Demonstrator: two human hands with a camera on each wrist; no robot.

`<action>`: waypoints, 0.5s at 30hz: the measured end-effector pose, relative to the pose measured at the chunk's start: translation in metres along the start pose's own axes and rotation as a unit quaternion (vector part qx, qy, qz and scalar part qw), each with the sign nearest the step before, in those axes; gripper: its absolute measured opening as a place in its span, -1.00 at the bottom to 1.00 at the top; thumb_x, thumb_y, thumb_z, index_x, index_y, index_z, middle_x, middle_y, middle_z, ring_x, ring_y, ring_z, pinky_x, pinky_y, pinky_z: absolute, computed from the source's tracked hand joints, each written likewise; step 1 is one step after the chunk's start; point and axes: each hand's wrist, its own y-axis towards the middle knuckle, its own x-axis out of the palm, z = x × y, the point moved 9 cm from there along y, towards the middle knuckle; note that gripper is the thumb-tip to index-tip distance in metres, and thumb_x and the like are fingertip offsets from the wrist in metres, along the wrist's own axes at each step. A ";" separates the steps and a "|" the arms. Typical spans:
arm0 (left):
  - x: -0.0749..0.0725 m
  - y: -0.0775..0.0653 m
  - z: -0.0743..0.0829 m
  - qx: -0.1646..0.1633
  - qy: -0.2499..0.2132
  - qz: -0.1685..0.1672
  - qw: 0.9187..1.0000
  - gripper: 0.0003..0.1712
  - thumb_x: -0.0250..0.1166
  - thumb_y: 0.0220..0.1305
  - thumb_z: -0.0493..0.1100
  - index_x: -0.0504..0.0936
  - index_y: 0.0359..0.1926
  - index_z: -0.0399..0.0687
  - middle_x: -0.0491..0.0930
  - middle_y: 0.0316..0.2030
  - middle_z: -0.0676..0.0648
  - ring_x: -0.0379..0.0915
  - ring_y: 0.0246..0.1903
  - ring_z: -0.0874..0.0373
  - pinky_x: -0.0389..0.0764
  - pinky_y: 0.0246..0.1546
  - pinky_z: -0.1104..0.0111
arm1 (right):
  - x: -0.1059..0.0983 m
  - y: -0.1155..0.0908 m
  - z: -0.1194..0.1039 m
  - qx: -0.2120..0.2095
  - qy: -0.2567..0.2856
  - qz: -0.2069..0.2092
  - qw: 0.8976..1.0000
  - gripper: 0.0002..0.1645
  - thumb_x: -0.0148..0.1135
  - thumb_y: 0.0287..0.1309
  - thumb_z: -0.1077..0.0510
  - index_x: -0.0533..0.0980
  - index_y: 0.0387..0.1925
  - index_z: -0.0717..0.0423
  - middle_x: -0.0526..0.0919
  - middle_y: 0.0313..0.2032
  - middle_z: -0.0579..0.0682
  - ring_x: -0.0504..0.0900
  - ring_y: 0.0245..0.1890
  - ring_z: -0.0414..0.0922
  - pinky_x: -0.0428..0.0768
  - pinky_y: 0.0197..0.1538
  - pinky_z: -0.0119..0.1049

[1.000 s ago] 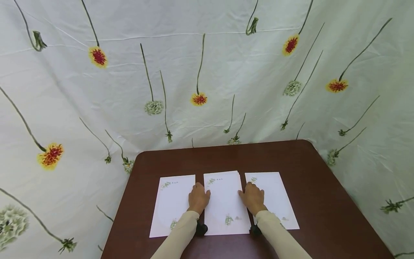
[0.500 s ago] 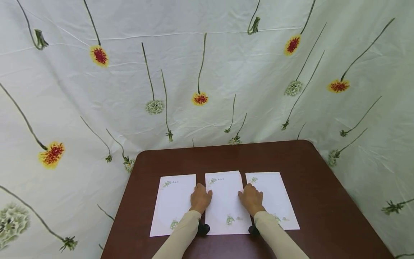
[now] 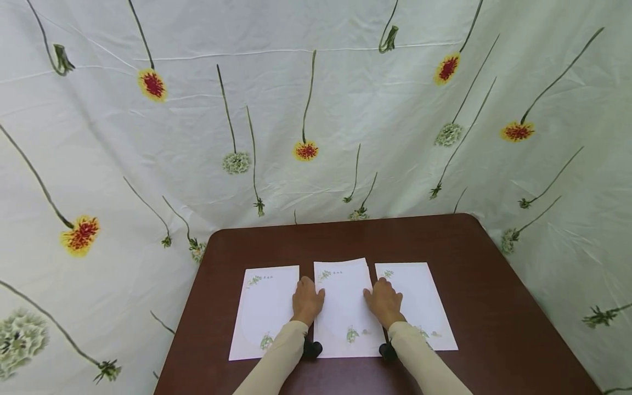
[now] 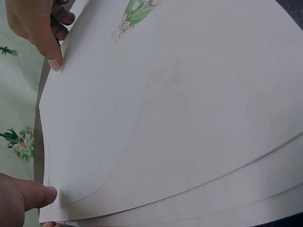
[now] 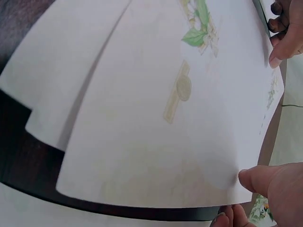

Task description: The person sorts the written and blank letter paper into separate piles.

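In the middle of three white printed papers lies a small stack of sheets (image 3: 343, 307), with a green plant drawing near the top and another lower down. My left hand (image 3: 307, 302) pinches its left edge, thumb (image 4: 40, 195) on top and a fingertip showing beneath. On the opposite edge, my right hand (image 3: 384, 303) grips likewise, its thumb (image 5: 255, 177) on the face and fingers under the paper. Layered sheet edges (image 4: 199, 191) fan slightly apart in the left wrist view. Both wrist views show the sheets bowed and lifted at the held part.
One white paper (image 3: 264, 312) lies to the left, partly under my left forearm. Another white paper (image 3: 424, 307) lies to the right, partly covered by my right hand and sleeve. The brown table (image 3: 340, 238) extends behind them to a flower-printed cloth (image 3: 276, 109).
The far edge of the middle stack has risen slightly in the head view. Both hands keep their hold on its sides and have barely moved. The side papers stay put.
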 end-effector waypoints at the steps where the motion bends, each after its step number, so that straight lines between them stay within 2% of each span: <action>1: 0.000 -0.001 0.001 0.002 -0.003 0.002 1.000 -0.53 0.41 0.34 -0.24 0.45 0.01 -0.55 0.52 -0.19 -0.37 0.57 -0.11 -0.30 0.59 -0.06 -0.12 | -0.001 0.000 0.000 -0.001 0.006 -0.001 1.000 -0.43 0.35 0.36 0.03 0.49 0.00 0.53 0.67 -0.20 0.35 0.72 -0.11 0.30 0.51 0.03 0.27; 9: 0.006 0.002 -0.003 -0.009 -0.019 -0.008 1.000 -0.72 0.37 0.40 -0.28 0.42 -0.12 -0.33 0.52 -0.32 -0.23 0.61 -0.21 -0.22 0.58 -0.15 -0.05 | -0.003 0.003 0.002 -0.016 0.060 -0.007 0.998 -0.74 0.32 0.38 0.15 0.46 -0.20 0.28 0.72 -0.29 0.24 0.73 -0.15 0.25 0.47 -0.03 0.22; 15: 0.005 0.002 -0.003 -0.021 -0.036 -0.015 0.999 -0.76 0.34 0.44 -0.28 0.43 -0.10 -0.29 0.55 -0.29 -0.22 0.62 -0.21 -0.17 0.60 -0.14 -0.02 | -0.005 0.000 0.005 -0.001 0.104 -0.014 0.994 -0.78 0.33 0.39 0.16 0.49 -0.21 0.25 0.73 -0.29 0.20 0.70 -0.18 0.17 0.47 0.02 0.22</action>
